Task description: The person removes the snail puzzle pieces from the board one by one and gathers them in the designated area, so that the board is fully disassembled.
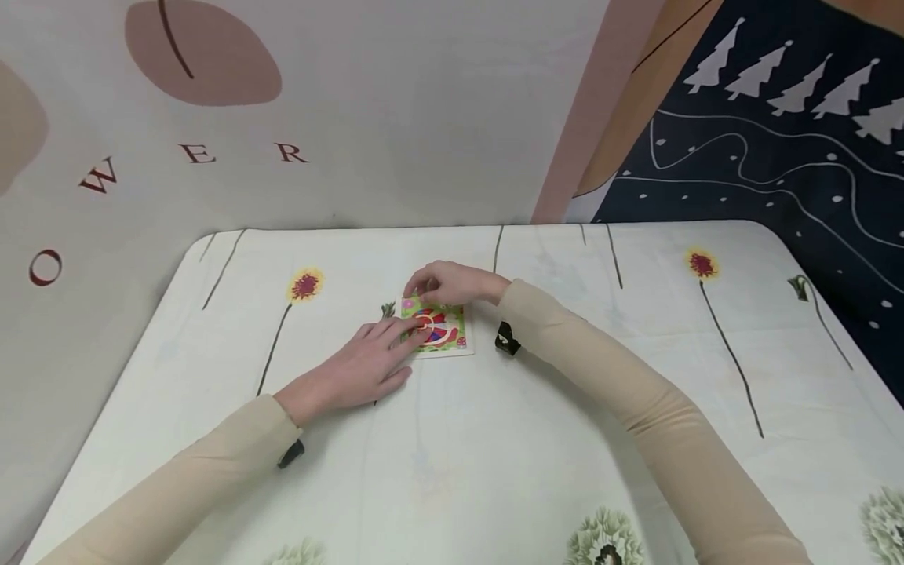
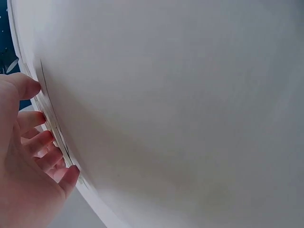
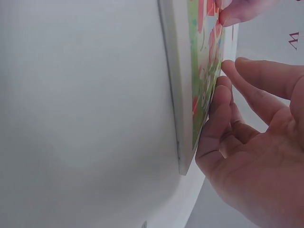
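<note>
A small square board (image 1: 453, 342) with a bright, colourful picture and a pale rim lies flat on the white cloth; it looks like a picture puzzle. My left hand (image 1: 363, 365) reaches over its left side, straight fingertips touching the picture. My right hand (image 1: 452, 282) is at the far edge, its bent fingers touching the far left corner area. In the right wrist view, the right hand's fingers (image 3: 220, 102) lie along the board (image 3: 204, 71), the thumb stands apart from the surface, and no held piece shows. The left wrist view shows the left hand (image 2: 33, 156) but not the picture.
A white cloth (image 1: 424, 471) printed with flowers and stems covers the table. Behind it hangs a pale backdrop (image 1: 424, 118) with letters, and at the right a dark cloth (image 1: 763, 157) with white trees. A black strap piece (image 1: 506, 339) shows under the right sleeve.
</note>
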A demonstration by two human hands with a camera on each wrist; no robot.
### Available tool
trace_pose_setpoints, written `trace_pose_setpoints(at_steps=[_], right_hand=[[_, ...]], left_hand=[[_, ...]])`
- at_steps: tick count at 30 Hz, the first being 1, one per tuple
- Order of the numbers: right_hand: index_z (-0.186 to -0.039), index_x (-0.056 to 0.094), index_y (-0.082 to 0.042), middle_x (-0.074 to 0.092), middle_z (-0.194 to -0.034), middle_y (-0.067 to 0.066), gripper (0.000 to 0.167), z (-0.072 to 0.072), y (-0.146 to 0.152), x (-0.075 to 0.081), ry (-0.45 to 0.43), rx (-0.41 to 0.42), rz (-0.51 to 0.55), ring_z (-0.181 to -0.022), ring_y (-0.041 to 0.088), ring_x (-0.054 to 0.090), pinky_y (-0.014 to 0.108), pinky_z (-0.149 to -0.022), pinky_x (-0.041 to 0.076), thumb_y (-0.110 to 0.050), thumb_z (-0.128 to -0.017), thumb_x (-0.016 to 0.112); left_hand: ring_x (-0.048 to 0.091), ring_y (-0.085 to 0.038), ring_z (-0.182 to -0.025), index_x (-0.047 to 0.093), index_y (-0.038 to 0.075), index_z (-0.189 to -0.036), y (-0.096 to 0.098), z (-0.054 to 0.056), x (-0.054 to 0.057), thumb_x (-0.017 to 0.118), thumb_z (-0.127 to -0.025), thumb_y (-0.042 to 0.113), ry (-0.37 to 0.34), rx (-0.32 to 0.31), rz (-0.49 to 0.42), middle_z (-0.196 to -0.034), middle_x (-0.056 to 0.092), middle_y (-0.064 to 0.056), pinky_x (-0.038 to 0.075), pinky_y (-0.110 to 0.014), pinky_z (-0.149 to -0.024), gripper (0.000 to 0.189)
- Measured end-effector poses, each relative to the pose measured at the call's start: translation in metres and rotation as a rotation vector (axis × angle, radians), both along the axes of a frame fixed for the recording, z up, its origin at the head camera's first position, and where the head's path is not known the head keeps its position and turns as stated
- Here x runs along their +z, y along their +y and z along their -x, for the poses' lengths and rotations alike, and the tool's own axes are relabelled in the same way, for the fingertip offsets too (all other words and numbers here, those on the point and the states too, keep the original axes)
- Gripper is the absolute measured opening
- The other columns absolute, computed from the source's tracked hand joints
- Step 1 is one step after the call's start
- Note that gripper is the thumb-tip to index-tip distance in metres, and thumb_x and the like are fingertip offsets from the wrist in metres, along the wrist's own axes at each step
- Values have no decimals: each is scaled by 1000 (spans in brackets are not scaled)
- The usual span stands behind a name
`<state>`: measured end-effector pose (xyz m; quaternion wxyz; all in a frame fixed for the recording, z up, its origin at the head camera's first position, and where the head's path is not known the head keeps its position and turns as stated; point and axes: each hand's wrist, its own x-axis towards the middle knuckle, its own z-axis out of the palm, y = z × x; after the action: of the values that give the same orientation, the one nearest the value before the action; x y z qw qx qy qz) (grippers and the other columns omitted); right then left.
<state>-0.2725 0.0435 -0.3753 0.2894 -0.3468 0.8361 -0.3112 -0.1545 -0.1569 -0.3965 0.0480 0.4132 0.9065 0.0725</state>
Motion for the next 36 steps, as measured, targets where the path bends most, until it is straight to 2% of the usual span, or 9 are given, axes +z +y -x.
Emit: trace_pose_setpoints(at_steps=[9, 15, 18, 21, 27, 32, 36], right_hand=[[-124, 63, -8, 58, -117, 8, 30, 0, 2, -2, -7, -2, 5, -106, 20, 52, 32, -91, 40, -3, -96, 54], [-122, 64, -8, 58, -113, 7, 29, -1, 2, -2, -28, -20, 14, -101, 19, 53, 31, -88, 41, -2, -95, 55], [-122, 64, -8, 58, -112, 7, 29, -2, 1, -1, -46, -27, 17, -102, 18, 53, 30, -88, 41, -2, -95, 54], [-122, 64, -7, 58, -113, 7, 29, -3, 0, 1, -60, -32, 23, -102, 19, 53, 30, -88, 41, -1, -95, 53], [-122, 64, -8, 58, -114, 7, 29, -3, -2, 3, -45, -39, 19, -101, 19, 52, 30, -87, 41, -1, -96, 52], [-120, 64, -7, 58, -113, 7, 27, -2, -4, 0, -39, -44, 26, -101, 18, 52, 30, -88, 41, -2, -96, 52], [-121, 63, -4, 59, -114, 8, 28, -2, -5, -3, -57, -40, 42, -105, 18, 52, 28, -90, 41, -1, -96, 52]], left_hand=[[40, -32, -124, 46, 7, -144, 2, 1, -1, 57, -96, 23, -8, 23, -62, -142, 41, -16, 36, -49, -96, 52], [51, -24, -101, 60, -3, -128, 4, 3, -1, 66, -91, 16, 60, 47, -149, -121, 53, -14, 45, -37, -82, 42], [51, -20, -88, 64, -5, -122, 2, 4, -1, 72, -87, 12, 89, 70, -192, -109, 54, -12, 45, -31, -72, 39], [48, -18, -81, 65, -3, -121, 0, 5, -1, 74, -86, 12, 66, 105, -228, -102, 52, -10, 43, -30, -68, 40], [46, -20, -84, 65, 2, -124, -1, 7, 0, 74, -86, 15, -4, 172, -255, -102, 51, -10, 42, -32, -70, 41], [42, -20, -82, 65, 5, -125, -1, 9, -1, 74, -87, 18, -57, 226, -257, -92, 48, -6, 38, -32, -67, 41], [40, -21, -83, 65, 5, -125, -1, 11, -2, 73, -87, 20, -89, 244, -266, -88, 47, -4, 35, -32, -67, 41]])
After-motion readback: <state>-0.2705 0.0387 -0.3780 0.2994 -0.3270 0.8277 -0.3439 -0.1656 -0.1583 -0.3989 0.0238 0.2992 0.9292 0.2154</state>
